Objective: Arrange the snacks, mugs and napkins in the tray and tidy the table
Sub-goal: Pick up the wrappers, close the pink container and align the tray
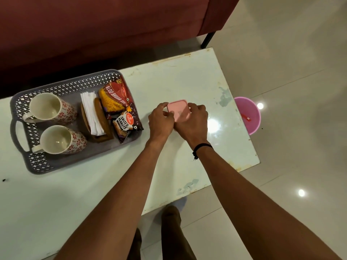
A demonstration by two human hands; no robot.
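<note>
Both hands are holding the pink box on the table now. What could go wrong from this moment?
The small pink square plastic box is held only at its edges by the left hand and right hand; it might slip. The grey perforated plastic tray looks already full, so fitting the box could push a snack packet out.

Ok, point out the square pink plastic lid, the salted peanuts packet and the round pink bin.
square pink plastic lid (178, 111), head view, its top face
salted peanuts packet (122, 124), head view, its label
round pink bin (248, 115), head view, its inside
</note>
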